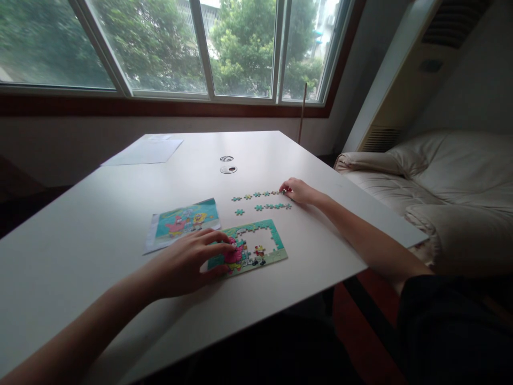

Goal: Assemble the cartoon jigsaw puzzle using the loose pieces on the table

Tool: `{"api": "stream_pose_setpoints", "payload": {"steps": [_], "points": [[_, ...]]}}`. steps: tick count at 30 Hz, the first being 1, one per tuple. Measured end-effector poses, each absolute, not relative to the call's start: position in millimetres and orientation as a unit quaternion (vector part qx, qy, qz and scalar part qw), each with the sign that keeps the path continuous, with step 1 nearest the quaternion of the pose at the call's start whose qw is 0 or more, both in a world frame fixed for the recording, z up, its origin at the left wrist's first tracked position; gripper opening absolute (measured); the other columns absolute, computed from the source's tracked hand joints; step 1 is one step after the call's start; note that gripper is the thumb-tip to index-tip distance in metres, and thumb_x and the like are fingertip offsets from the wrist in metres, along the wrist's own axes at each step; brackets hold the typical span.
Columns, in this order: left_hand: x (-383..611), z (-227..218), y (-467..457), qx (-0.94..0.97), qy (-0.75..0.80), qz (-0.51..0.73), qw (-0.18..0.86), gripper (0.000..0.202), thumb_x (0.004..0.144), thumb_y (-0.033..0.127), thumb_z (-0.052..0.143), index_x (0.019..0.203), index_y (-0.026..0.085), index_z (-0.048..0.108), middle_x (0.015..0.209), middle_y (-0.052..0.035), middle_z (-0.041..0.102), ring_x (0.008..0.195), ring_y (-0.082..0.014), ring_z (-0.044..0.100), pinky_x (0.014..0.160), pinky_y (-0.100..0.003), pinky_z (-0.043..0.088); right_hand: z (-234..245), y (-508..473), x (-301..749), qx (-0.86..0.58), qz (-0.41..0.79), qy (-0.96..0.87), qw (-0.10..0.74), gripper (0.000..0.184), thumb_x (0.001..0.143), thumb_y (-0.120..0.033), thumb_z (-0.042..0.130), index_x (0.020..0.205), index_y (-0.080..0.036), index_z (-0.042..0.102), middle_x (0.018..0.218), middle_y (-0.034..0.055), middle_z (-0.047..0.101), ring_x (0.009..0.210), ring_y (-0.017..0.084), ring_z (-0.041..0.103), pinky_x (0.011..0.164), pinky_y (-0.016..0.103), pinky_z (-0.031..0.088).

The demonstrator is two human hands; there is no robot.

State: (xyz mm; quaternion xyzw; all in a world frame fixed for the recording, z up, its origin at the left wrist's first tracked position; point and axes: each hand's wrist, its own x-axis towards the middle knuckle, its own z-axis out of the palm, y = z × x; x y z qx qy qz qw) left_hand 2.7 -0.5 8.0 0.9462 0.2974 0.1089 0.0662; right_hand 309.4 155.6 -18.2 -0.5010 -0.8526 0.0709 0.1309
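Observation:
A small cartoon jigsaw puzzle (264, 243), partly filled with a bare gap in its middle, lies on the white table (100, 224). My left hand (188, 262) rests flat on its left edge, fingers stretched out over the pieces. Two short rows of loose teal puzzle pieces (262, 200) lie beyond it. My right hand (298, 191) is at the right end of the far row, fingertips pinched together on a piece there. A printed picture sheet (184, 222) with the same cartoon lies left of the puzzle.
A sheet of paper (144, 151) lies at the table's far left. Two round cable grommets (228, 164) sit in the tabletop's middle. A cream sofa (441, 187) stands to the right. Windows run along the far wall.

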Motion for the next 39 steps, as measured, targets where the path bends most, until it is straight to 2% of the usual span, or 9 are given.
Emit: {"api": "stream_pose_setpoints", "payload": {"steps": [6,9,13,16,19,28,33,39], "points": [[2,5,1,0.949,0.296,0.092,0.057,0.028,0.082,0.033,0.049,0.109,0.027,0.056,0.107,-0.0061,0.058,0.096,-0.0211,0.053,0.083,-0.035,0.045,-12,153,313,-0.497,0.072,-0.852,0.147,0.018,0.072,-0.008,0.053,0.085,-0.012,0.063,0.086,0.0073,0.057,0.074,0.012,0.053,0.073,0.022,0.041],[1,5,1,0.949,0.295,0.097,0.06,0.028,0.082,0.032,0.049,0.108,0.027,0.056,0.106,-0.0062,0.058,0.094,-0.0206,0.054,0.082,-0.034,0.045,-4,146,311,-0.496,0.105,-0.845,0.172,0.014,0.074,-0.014,0.054,0.085,-0.013,0.061,0.084,0.0052,0.06,0.069,0.011,0.054,0.067,0.022,0.042],[2,5,0,0.948,0.29,0.112,0.069,0.028,0.081,0.032,0.05,0.107,0.026,0.057,0.103,-0.0064,0.059,0.092,-0.0199,0.055,0.081,-0.033,0.045,6,126,294,-0.431,0.314,-0.817,0.22,0.021,0.073,-0.028,0.058,0.085,-0.011,0.058,0.078,0.0053,0.062,0.066,0.01,0.057,0.061,0.022,0.044],[2,5,1,0.95,0.29,0.101,0.064,0.028,0.082,0.033,0.05,0.109,0.026,0.056,0.104,-0.0064,0.058,0.093,-0.0201,0.054,0.081,-0.034,0.044,11,106,276,-0.351,0.455,-0.793,0.199,0.025,0.071,-0.032,0.061,0.084,-0.011,0.058,0.076,0.005,0.063,0.067,0.01,0.057,0.058,0.021,0.044],[1,4,0,0.949,0.297,0.085,0.059,0.028,0.083,0.034,0.049,0.109,0.026,0.056,0.106,-0.0063,0.057,0.094,-0.0203,0.054,0.082,-0.034,0.044,13,91,264,-0.322,0.518,-0.775,0.167,0.027,0.069,-0.033,0.064,0.084,-0.011,0.059,0.073,0.0039,0.062,0.067,0.009,0.058,0.058,0.02,0.044],[2,6,0,0.948,0.297,0.091,0.068,0.028,0.082,0.034,0.049,0.108,0.026,0.056,0.105,-0.0061,0.057,0.092,-0.0198,0.054,0.081,-0.033,0.044,9,83,258,-0.289,0.576,-0.743,0.179,0.025,0.066,-0.03,0.067,0.081,-0.01,0.062,0.073,0.0038,0.064,0.068,0.009,0.059,0.067,0.024,0.048],[1,3,1,0.949,0.295,0.088,0.067,0.028,0.082,0.034,0.049,0.108,0.027,0.056,0.107,-0.0058,0.056,0.093,-0.02,0.054,0.081,-0.034,0.044,8,68,249,-0.27,0.549,-0.778,0.145,0.025,0.067,-0.031,0.066,0.082,-0.011,0.063,0.075,0.0045,0.065,0.07,0.01,0.06,0.065,0.022,0.047],[1,2,1,0.95,0.292,0.094,0.06,0.029,0.082,0.033,0.049,0.109,0.026,0.055,0.105,-0.0064,0.057,0.092,-0.0199,0.053,0.08,-0.034,0.043,4,54,240,-0.257,0.498,-0.821,0.11,0.023,0.069,-0.03,0.064,0.082,-0.011,0.064,0.068,0.0027,0.064,0.061,0.008,0.057,0.057,0.019,0.044]]}}
